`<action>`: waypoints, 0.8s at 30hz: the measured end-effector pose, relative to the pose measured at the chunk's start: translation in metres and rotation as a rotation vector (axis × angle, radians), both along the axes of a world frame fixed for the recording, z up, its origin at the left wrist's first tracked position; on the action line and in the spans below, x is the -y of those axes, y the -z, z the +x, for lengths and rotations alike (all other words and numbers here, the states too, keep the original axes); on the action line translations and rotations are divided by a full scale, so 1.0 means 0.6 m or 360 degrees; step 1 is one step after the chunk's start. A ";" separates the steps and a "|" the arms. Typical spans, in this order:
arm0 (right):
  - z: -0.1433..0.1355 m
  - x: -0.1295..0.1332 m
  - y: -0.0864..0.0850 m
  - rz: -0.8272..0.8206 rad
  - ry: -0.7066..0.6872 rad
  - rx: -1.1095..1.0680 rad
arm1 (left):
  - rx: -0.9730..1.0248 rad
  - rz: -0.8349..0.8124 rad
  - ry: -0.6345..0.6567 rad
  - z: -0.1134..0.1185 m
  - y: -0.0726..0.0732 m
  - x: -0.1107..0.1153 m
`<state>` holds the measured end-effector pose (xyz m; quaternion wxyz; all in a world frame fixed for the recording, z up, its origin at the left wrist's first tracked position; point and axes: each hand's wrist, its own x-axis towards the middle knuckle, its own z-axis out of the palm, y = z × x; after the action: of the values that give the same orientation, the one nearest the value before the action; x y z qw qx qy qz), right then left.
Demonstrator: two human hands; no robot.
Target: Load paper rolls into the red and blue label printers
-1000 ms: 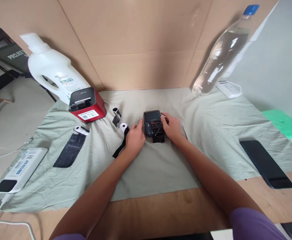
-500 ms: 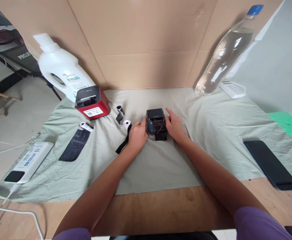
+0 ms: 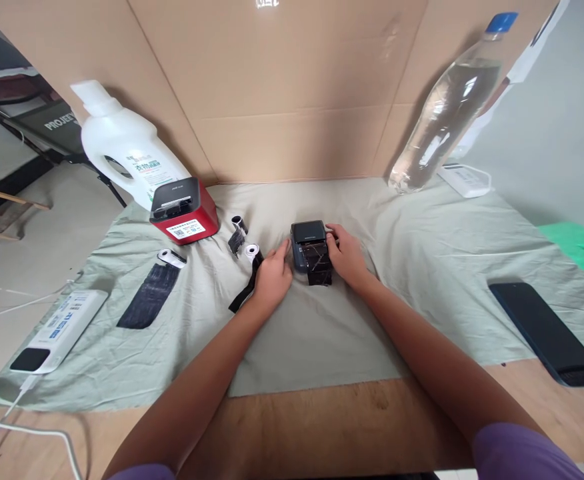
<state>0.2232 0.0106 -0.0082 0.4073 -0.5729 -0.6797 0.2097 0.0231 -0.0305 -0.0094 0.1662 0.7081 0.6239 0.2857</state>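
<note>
A small dark portable printer [image 3: 308, 232] lies on the cloth in front of me, and a black-printed paper strip [image 3: 318, 261] hangs from its front. My right hand [image 3: 347, 257] is against its right side, thumb and bent forefinger on the edge. To its left rests my left hand [image 3: 273, 277], forefinger stretched towards the printer's left side and the other fingers partly hidden; whether it touches is hard to tell. Beside that hand stands a paper roll [image 3: 253, 252] with a dark tail running under my wrist. Another small blackened roll [image 3: 237, 222] is farther back.
A red and black box-shaped printer [image 3: 187, 213] stands left, before a white detergent bottle [image 3: 132, 147]. An unrolled dark strip [image 3: 149, 297] and a white power bank [image 3: 62, 327] with cable lie left. Right are a phone [image 3: 547, 330] and a tall water bottle [image 3: 447, 120]. Cardboard [image 3: 292, 80] walls the back.
My right forefinger has bent in onto the printer's right edge, where it pointed past it before. My left hand stays by the left side. The whole view has tilted slightly.
</note>
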 end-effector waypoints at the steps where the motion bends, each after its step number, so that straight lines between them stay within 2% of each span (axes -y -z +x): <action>1: 0.000 0.000 0.000 0.0035 -0.0013 -0.0025 | 0.0089 0.0009 0.0024 -0.001 0.000 0.000; 6: 0.003 0.001 0.001 0.0126 -0.0078 -0.0166 | 0.0323 0.0002 0.0051 0.000 -0.004 0.001; 10: 0.014 -0.008 -0.014 0.0117 -0.0147 -0.0138 | 0.0375 -0.0014 0.0046 -0.001 -0.003 0.000; 15: 0.021 -0.045 -0.044 0.0092 -0.0253 -0.0045 | 0.0433 -0.0011 0.0087 -0.006 -0.001 -0.002; 20: 0.002 -0.087 -0.040 0.0017 -0.0290 0.0019 | 0.0507 -0.0042 0.0094 0.000 0.006 -0.001; 22: -0.005 -0.093 -0.033 -0.0003 -0.0288 0.0010 | 0.0601 -0.0091 0.0074 0.002 -0.006 0.002; 24: -0.009 -0.092 -0.027 -0.0011 -0.0280 -0.0010 | 0.0761 -0.0134 0.0056 -0.001 -0.037 0.010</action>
<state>0.2180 0.0661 0.0078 0.3874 -0.5116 -0.7254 0.2488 0.0224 -0.0367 0.0130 0.3435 0.6237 0.5658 0.4159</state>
